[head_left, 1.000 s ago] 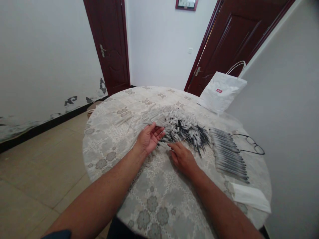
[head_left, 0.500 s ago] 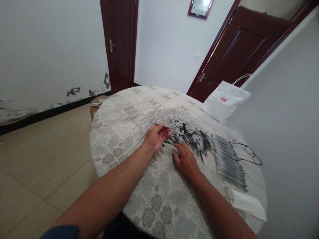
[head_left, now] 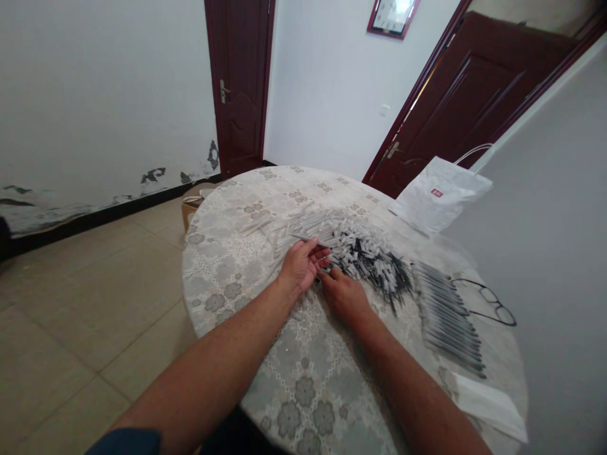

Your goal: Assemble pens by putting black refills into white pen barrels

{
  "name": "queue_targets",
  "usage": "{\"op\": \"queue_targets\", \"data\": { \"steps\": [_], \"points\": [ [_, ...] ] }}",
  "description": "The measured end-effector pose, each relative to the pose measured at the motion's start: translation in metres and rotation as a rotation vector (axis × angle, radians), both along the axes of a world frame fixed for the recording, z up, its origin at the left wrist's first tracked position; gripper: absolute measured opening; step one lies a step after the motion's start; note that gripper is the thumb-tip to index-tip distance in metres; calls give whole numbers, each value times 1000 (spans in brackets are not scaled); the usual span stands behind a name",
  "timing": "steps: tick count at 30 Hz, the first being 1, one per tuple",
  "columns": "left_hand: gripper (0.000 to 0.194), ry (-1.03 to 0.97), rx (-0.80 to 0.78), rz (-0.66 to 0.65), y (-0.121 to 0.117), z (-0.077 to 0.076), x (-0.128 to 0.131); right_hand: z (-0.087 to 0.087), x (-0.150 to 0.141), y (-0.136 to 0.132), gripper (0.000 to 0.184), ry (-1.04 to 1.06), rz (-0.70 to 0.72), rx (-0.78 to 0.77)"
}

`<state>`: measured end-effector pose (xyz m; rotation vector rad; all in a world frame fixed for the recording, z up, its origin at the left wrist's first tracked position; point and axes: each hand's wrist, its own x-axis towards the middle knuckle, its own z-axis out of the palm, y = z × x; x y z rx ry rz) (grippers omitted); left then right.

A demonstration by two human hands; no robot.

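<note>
My left hand (head_left: 300,268) is turned palm up at the near edge of a pile of pen parts (head_left: 322,221). Its thumb and curled fingers hold a thin grey pen barrel (head_left: 298,237). Close beside it, my right hand (head_left: 345,294) is palm down with its fingertips pinched together, almost touching the left fingers. A small dark end shows at those fingertips, too small to name. The pile has pale grey barrels, white caps and thin black pieces (head_left: 365,256). To the right, several pens (head_left: 450,319) lie side by side in neat rows.
Eyeglasses (head_left: 502,313) lie beside the rowed pens, and a folded white paper or cloth (head_left: 488,404) is nearer me. A white bag (head_left: 441,196) stands at the back right of the round table with a patterned cloth (head_left: 303,373). A box (head_left: 190,205) sits behind the left edge.
My right hand has moved left and slightly up to meet my left hand, its fingers now pinched. The left fingers have curled in more. The whole view has shifted slightly.
</note>
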<state>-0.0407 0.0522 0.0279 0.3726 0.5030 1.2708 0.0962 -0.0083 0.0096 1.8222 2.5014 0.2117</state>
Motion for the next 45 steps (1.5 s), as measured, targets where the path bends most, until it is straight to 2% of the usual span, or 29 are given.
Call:
{"op": "queue_targets", "data": {
  "steps": [9,17,20,24,27,30,33,37,45],
  "points": [
    [19,48,28,-28,1,-8,3,-10,-1,0,20,-10,10,47],
    [21,101,48,-48,0,-12,5,-21,1,-4,10,163,36,177],
    [21,117,61,-44,0,-14,6,-23,6,-3,9,439,49,253],
    [20,161,98,-47,0,-16,8,-21,20,0,12,1013,-114,360],
    [22,217,121,-93,-2,-20,11,-20,29,3,15,1341,-176,335],
    [23,268,145,-147,-5,-25,16,-18,30,4,20,1520,-190,293],
    [24,285,166,-181,-8,-29,20,-16,28,3,25,1580,-192,270],
    [24,284,173,-185,-9,-30,21,-15,30,4,23,1555,-199,222],
    [22,309,201,-181,-11,-27,21,-19,33,8,23,1521,-200,224]
  ]
}}
